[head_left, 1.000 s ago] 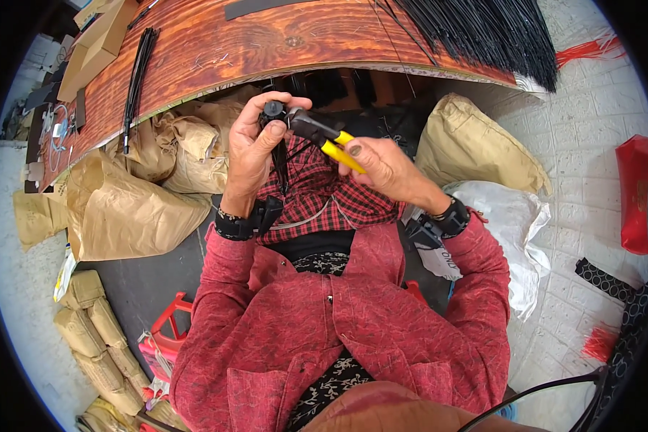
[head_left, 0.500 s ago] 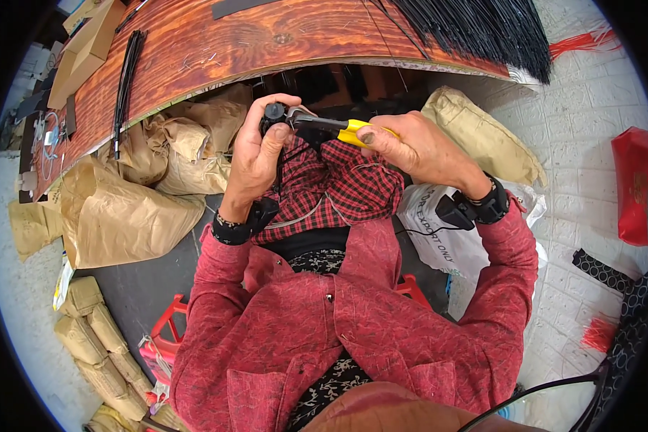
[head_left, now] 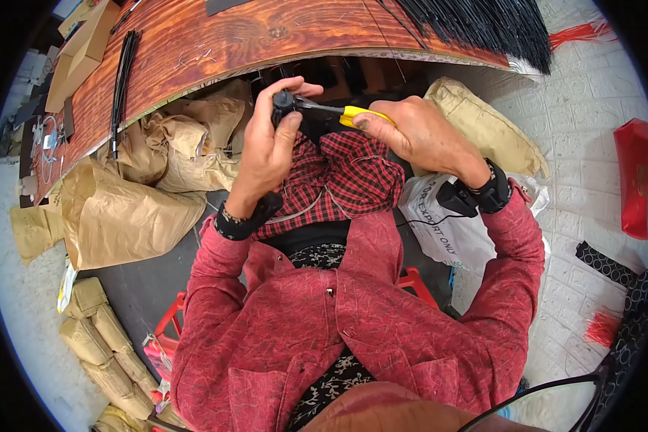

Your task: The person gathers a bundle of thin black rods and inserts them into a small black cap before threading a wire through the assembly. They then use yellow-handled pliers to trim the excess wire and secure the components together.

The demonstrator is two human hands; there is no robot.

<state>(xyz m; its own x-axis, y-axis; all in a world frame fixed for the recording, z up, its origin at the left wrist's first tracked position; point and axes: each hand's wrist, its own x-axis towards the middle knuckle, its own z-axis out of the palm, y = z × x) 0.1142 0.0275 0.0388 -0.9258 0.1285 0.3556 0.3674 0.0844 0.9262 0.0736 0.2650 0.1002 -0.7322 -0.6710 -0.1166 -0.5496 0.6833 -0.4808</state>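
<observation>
"Yellow-handled metal pliers [head_left: 349, 115] have swung from a slant to nearly level over the last second, and the right hand [head_left: 428, 133] has gone up and outward with them."

"Meaning what for the work?"

"I'd judge the tool is coming at the matt black round-ended piece [head_left: 284, 102] straight from its side. Whether the tips bite, I can't tell."

"And the fingers?"

"On the right they're wrapped round the yellow grip, thumb laid along it. The left hand [head_left: 268, 147] pinches the black piece against its thumb, two fingers stretched out past it."

"Where is that piece, and how does it look?"

"Held in the air, just on the person's side of the near edge of the reddish-brown wood-grain bench [head_left: 317, 32], beyond the red-and-black checked cloth [head_left: 363, 180]. It's stubby, its rounded end facing up; its lower part is hidden."
</observation>
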